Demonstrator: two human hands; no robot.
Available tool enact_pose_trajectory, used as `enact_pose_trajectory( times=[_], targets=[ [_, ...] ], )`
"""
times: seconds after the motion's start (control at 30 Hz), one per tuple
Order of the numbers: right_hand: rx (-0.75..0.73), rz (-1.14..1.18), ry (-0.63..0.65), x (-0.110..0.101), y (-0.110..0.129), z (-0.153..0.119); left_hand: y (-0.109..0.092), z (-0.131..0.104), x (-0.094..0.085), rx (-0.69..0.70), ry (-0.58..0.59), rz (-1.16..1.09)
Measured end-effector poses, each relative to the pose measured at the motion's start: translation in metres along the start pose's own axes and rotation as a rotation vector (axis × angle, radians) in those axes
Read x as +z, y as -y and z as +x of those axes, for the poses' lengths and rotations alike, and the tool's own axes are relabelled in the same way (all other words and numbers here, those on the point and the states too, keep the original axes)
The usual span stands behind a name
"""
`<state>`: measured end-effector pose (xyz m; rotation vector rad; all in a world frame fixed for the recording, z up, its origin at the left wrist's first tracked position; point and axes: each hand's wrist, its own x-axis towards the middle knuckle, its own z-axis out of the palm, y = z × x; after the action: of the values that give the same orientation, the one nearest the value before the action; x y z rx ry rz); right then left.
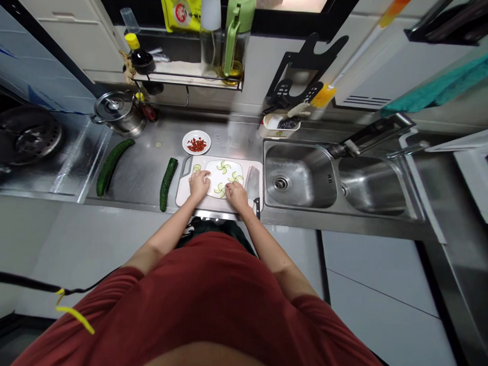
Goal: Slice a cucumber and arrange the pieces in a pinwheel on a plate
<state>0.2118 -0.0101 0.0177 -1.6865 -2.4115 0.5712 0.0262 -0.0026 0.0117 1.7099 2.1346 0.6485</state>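
Note:
A white plate (214, 177) rests on a pale cutting board (206, 204), with thin green-edged cucumber slices (224, 167) laid out on it in pinwheel shapes. My left hand (199, 185) is at the plate's left edge, fingers loosely curved and apart, with nothing visible in them. Over the plate's right side, my right hand (236, 195) has its fingertips drawn together beside the lower slices; whatever they pinch is too small to make out. A knife (252, 182) with a black handle lies along the board's right side. More slices (196, 168) sit on the board near my left hand.
Two whole cucumbers, one longer (111, 166) and one shorter (168, 184), lie left of the board. Behind it stands a small dish (196, 142) of chopped red pieces. A double sink (302, 174) is at right, a steel pot (120, 113) at back left, a bottle rack (183, 80) above.

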Motion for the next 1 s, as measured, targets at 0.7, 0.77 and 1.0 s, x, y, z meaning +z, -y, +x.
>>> enact_pose_trajectory(
  times=[0.7,0.77,1.0],
  targets=[
    [-0.023,0.105,-0.14,0.007,-0.006,-0.023,0.032,0.028,-0.007,-0.335,-0.119,0.166],
    [-0.024,0.112,-0.147,0.007,-0.007,-0.023,0.033,0.029,-0.006,-0.337,-0.116,0.159],
    [-0.01,0.128,-0.143,0.004,-0.006,-0.02,0.036,0.034,-0.005,-0.342,-0.126,0.062]
  ],
)
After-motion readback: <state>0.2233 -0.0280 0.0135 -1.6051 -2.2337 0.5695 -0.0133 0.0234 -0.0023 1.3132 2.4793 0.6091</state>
